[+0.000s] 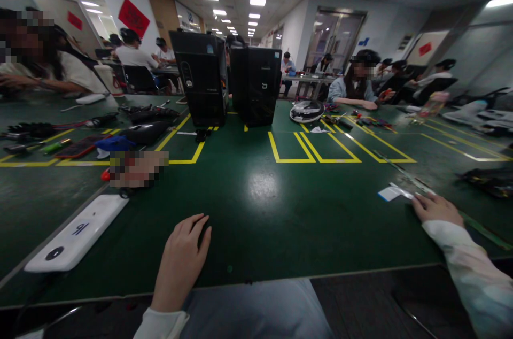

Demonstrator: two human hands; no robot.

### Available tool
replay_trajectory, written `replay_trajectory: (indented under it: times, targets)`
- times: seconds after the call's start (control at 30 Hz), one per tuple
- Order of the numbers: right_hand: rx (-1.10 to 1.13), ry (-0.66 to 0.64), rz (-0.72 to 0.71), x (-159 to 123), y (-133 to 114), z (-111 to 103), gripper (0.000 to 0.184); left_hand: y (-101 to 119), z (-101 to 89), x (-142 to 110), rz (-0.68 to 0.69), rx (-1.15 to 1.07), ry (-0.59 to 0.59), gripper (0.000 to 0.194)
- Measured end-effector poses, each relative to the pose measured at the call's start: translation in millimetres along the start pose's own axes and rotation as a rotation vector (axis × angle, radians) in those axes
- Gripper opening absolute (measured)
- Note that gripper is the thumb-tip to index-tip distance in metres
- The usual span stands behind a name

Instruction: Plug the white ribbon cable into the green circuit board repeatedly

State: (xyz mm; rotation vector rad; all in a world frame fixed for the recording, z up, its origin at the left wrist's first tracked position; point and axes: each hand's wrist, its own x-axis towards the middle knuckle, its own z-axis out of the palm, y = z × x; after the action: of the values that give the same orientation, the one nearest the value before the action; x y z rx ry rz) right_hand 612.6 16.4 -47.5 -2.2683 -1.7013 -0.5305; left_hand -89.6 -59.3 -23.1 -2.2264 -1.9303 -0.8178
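1. Your left hand [182, 259] is resting palm-down on the green table mat [260, 221] near the front edge. The fingers are curled loosely over a small dark object [203, 231]; only a sliver of it is showing at your fingertips, so I can't tell what it is or whether you're actually squeezing it.
2. Your right hand [435, 208] is sitting out to the right, fingers flat and slightly spread, not pinching anything. The fingertips are touching the end of a thin metallic strip [404, 190], with a small white-and-blue card [388, 193] lying just beside it.
3. A white flat device [76, 235] with a dark round spot is lying to the left of your left hand, well apart from it, angled along the mat.
4. On containers: two black computer tower cases [228, 79] are standing upright at the far middle of the table, side by side and closed up, so what's inside isn't showing. A round white-and-black dish-like thing [306, 110] is sitting just right of them; its contents are too blurry to make out.
5. Yellow tape outlines [292, 153] are marking boxes on the mat, and the ones in the middle are holding nothing.
6. Far left, a jumble of black tools and cables [144, 117] is spreading out, plus a blue cloth [114, 143].
7. Other people are sitting at the tables around the room.
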Motion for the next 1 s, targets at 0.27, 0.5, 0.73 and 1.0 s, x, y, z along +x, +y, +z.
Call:
replay_trajectory:
  times: [0.27, 0.5, 0.73, 1.0]
  targets:
    - [0.217, -0.143, -0.244, 20, -96, 4, 0.046, -1, 0.9, 0, 0.001, 0.008, -0.004, 0.04]
    - [0.457, -0.041, -0.645, 12, -239, -4, 0.043, -2, 1.6, -1, 0.006, 0.022, -0.005, 0.04]
    - [0.618, -0.082, -0.992, -33, -356, -38, 0.039, -2, 2.7, -1, -0.002, 0.018, -0.003, 0.041]
    - [0.722, -0.203, -1.198, -89, -415, -73, 0.042, -2, 1.5, -1, -0.001, 0.027, -0.015, 0.042]
